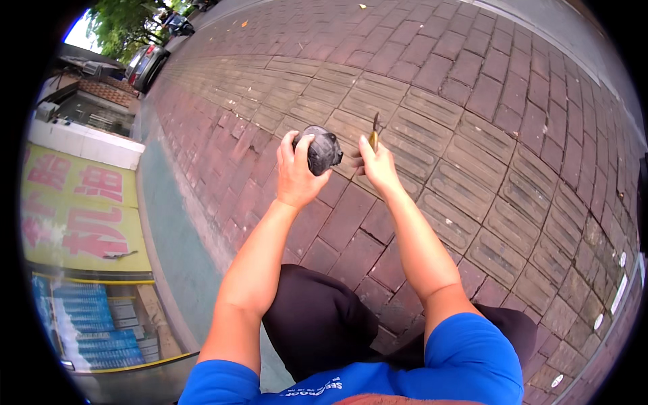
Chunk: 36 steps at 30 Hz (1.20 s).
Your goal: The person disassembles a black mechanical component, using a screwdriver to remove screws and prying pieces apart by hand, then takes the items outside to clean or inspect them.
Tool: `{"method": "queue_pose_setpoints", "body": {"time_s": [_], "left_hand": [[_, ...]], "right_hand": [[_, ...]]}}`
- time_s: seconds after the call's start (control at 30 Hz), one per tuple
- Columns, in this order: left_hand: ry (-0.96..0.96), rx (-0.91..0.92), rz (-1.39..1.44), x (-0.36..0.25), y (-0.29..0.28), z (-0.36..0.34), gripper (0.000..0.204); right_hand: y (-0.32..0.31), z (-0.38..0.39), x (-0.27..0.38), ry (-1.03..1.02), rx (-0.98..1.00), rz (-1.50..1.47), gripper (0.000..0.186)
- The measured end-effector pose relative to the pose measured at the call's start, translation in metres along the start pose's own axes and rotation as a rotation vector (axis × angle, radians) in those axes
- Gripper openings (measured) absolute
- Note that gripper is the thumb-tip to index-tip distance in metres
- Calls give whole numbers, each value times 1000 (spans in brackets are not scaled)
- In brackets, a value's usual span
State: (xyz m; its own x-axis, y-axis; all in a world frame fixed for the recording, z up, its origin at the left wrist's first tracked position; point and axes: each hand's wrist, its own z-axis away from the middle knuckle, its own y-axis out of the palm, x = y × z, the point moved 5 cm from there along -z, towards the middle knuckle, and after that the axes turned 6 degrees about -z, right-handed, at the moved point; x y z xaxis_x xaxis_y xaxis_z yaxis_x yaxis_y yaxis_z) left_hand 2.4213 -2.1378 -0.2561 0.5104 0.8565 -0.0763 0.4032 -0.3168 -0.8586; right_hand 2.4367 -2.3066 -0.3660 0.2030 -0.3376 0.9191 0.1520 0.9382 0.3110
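Observation:
My left hand is closed around a rounded dark grey object with a stubby projection on its right side; its kind is not clear. Thumb and fingers wrap its left and lower sides. A short gap to the right, my right hand pinches a small slim tool with a yellowish handle and a dark pointed tip. The tip points up and away from me, apart from the grey object. Both hands are held out in front of me above the paving.
Reddish paving bricks and ribbed tan tiles lie below. To the left stand a yellow sign board and a glass-fronted case with blue packages. A parked car and a motorbike are at the far left.

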Motion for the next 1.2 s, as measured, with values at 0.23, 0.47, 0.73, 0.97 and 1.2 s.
{"method": "queue_pose_setpoints", "body": {"time_s": [0.23,0.47,0.73,0.97,1.2], "left_hand": [[330,23,-1,-45,8,-11,93],[-763,218,892,-37,37,-1,110],[-966,216,1029,-43,27,-17,100],[-736,-8,207,16,13,-8,102],[-672,2,55,22,10,-5,102]], "right_hand": [[29,-14,-28,141,273,-1054,49],[20,-12,-21,-90,218,-1211,16],[4,-29,-33,-120,238,-462,34],[8,8,14,-215,87,403,66],[38,42,59,-128,224,553,67]]}}
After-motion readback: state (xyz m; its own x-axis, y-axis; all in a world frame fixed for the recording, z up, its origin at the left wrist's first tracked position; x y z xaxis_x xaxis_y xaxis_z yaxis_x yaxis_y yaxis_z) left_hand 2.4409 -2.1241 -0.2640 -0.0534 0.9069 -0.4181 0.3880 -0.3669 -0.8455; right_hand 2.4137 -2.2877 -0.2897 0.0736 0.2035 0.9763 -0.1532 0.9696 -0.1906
